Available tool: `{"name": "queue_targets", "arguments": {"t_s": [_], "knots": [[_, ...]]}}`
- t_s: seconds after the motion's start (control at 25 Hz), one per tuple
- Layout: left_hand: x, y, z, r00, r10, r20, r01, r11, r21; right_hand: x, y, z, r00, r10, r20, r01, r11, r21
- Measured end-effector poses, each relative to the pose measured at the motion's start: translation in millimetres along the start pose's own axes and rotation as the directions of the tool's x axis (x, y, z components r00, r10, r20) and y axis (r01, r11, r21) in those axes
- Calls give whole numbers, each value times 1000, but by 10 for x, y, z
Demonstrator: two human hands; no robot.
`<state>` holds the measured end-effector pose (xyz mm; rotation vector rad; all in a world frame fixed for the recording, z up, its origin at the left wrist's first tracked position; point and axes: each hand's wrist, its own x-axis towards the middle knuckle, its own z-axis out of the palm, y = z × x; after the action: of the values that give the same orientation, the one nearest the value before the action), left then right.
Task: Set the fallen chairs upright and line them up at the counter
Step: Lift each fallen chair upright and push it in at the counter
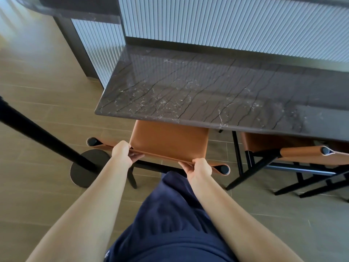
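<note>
Chair [170, 142] stands upright, seat tucked under the surface [207, 87], left hand [122, 152] and right hand [200, 167] both gripping its top edge, probably to square it with the neighbour chair [306, 155] alongside.

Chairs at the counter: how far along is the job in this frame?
Done: both visible chairs stand upright; the right chair sits with its seat under the counter. In hand: the left hand and right hand grip the backrest of the near chair, its seat partly under the counter edge. Left: probably squaring it with its neighbour; no fallen chair is in view.
</note>
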<state>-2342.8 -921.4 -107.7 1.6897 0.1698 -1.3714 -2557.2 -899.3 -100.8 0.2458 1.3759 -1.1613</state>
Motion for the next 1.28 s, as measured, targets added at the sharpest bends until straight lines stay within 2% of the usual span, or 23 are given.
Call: {"name": "queue_targets", "arguments": {"t_s": [0.16,0.48,0.72,0.92,1.28], "knots": [[18,-21,16,1000,0,-21,0,1000,-4,-33,-66,-27,996,-36,-75,33,999,-41],[-218,-390,267,998,17,59,-9,992,-127,131,-422,-256,982,-140,-123,134,989,-57],[-143,-521,509,991,61,123,-40,984,-172,355,-673,-289,978,-179,-110,173,983,-67],[-35,-329,741,975,59,213,-33,992,-123,533,-869,-72,975,-197,-98,193,980,-45],[200,-77,982,992,60,110,-51,996,-79,672,-915,166,974,-185,-132,182,983,-30]]}}
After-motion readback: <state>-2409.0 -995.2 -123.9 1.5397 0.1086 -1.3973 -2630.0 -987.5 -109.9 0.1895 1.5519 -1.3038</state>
